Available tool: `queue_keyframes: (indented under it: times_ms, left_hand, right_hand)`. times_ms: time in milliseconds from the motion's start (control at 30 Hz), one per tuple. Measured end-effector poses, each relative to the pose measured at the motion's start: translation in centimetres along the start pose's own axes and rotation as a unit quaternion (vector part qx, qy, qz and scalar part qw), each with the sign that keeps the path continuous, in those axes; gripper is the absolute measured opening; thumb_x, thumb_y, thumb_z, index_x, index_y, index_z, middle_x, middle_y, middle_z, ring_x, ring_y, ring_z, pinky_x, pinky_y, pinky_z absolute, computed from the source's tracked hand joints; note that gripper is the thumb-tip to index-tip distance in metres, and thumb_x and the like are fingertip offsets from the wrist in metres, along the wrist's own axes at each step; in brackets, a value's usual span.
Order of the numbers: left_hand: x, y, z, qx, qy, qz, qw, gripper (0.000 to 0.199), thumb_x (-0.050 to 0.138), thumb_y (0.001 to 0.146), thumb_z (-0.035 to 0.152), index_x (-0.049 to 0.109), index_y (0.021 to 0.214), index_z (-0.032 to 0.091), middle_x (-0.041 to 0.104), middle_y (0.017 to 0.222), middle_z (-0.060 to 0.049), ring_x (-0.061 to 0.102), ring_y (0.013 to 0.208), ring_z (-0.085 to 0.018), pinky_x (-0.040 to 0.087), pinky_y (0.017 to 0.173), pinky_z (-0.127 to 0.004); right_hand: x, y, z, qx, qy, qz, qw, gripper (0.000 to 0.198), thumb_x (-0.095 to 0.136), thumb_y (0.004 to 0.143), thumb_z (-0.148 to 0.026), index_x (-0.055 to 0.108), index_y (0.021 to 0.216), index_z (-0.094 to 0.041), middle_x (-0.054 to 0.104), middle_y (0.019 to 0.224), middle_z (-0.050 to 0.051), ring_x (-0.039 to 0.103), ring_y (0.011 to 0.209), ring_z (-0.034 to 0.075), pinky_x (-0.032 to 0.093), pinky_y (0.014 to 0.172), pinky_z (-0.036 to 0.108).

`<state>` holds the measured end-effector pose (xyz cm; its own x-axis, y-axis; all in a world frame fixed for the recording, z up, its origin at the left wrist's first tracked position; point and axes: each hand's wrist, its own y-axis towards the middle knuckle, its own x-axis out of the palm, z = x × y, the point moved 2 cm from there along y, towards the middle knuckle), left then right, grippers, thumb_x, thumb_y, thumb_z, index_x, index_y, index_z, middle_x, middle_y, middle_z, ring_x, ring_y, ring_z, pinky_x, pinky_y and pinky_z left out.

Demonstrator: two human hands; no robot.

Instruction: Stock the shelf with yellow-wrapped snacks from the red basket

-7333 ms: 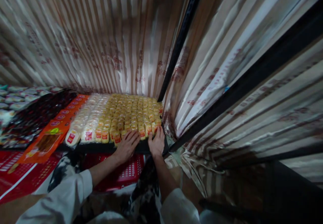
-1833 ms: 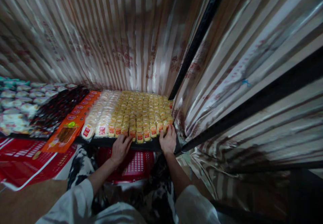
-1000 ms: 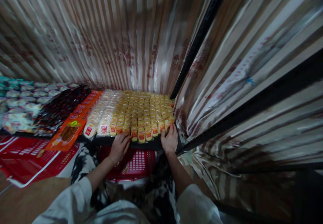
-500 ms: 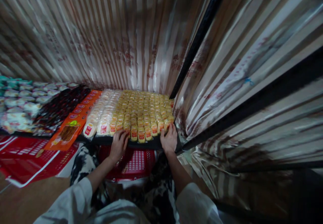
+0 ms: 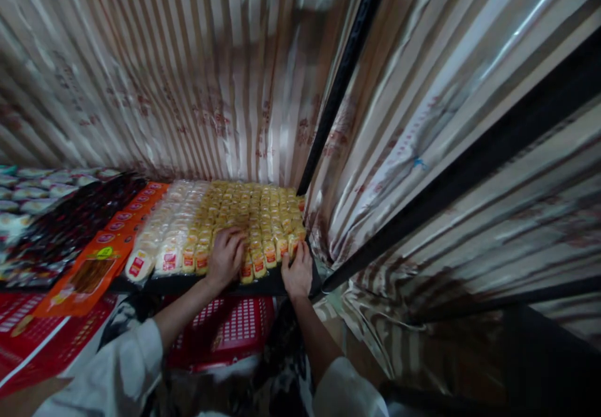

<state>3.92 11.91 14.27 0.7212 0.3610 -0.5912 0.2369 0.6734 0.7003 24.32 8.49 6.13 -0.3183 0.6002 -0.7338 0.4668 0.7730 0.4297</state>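
Small yellow snack packs [image 5: 263, 216] with red-and-orange labels stand in tight rows on a dark shelf [image 5: 188, 284]. My left hand [image 5: 226, 257] lies over the front part of these rows, fingers bent and reaching toward the back, and hides the packs under it. At the front right corner, my right hand [image 5: 298, 270] touches the last rows with thumb and fingers apart. Neither hand has a pack lifted off the shelf. Left of the yellow rows are white wrapped packs [image 5: 169, 257] with red labels, also in rows.
Further left lie an orange packet strip [image 5: 94, 263], dark shiny packets [image 5: 70, 229] and white packets [image 5: 35, 206]. Red plastic baskets [image 5: 235, 326] sit below the shelf. Striped plastic sheeting [image 5: 188, 60] hangs behind, and dark metal posts [image 5: 345, 72] frame the right side.
My left hand has moved from the front edge farther in over the yellow packs. My right hand stays at the front right corner. The view has shifted to the right.
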Motion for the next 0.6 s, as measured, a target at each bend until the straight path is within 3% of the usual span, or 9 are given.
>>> queue_keyframes:
  times_ms: [200, 333, 433, 600]
  left_hand:
    - [6.8, 8.6, 3.0, 0.043, -0.030, -0.141, 0.989, 0.018, 0.047, 0.087, 0.018, 0.064, 0.090, 0.017, 0.062, 0.097, -0.005, 0.053, 0.097, -0.019, 0.045, 0.088, -0.031]
    - [12.1, 12.2, 4.3, 0.016, 0.006, -0.233, 0.972, 0.019, 0.049, 0.085, 0.015, 0.066, 0.091, 0.018, 0.066, 0.095, -0.004, 0.053, 0.099, -0.019, 0.042, 0.092, -0.030]
    - [15.8, 14.3, 4.4, -0.019, 0.030, -0.237, 0.971, 0.021, 0.049, 0.083, 0.013, 0.067, 0.093, 0.015, 0.066, 0.099, -0.007, 0.052, 0.103, -0.021, 0.041, 0.094, -0.032]
    - [20.4, 16.4, 4.1, -0.020, 0.029, -0.229, 0.973, 0.025, 0.048, 0.080, 0.008, 0.064, 0.098, 0.014, 0.065, 0.101, -0.008, 0.054, 0.099, -0.020, 0.040, 0.093, -0.035]
  right_hand:
    - [-0.1, 0.0, 0.1, -0.006, -0.003, 0.005, 1.000, 0.055, 0.035, 0.088, -0.036, 0.043, 0.132, -0.004, 0.042, 0.137, 0.021, 0.040, 0.125, 0.030, 0.038, 0.100, 0.045]
    - [-0.1, -0.1, 0.2, -0.018, 0.008, 0.017, 1.000, 0.054, 0.035, 0.089, -0.036, 0.042, 0.133, -0.005, 0.042, 0.137, 0.022, 0.040, 0.125, 0.031, 0.038, 0.098, 0.047]
    - [-0.2, -0.2, 0.3, -0.020, 0.011, 0.027, 0.999, 0.053, 0.035, 0.089, -0.036, 0.042, 0.133, -0.006, 0.043, 0.137, 0.022, 0.041, 0.124, 0.032, 0.039, 0.096, 0.049]
    - [-0.2, -0.1, 0.3, -0.024, 0.015, 0.032, 0.999, 0.052, 0.037, 0.090, -0.035, 0.042, 0.134, -0.007, 0.044, 0.136, 0.023, 0.042, 0.124, 0.033, 0.040, 0.094, 0.051]
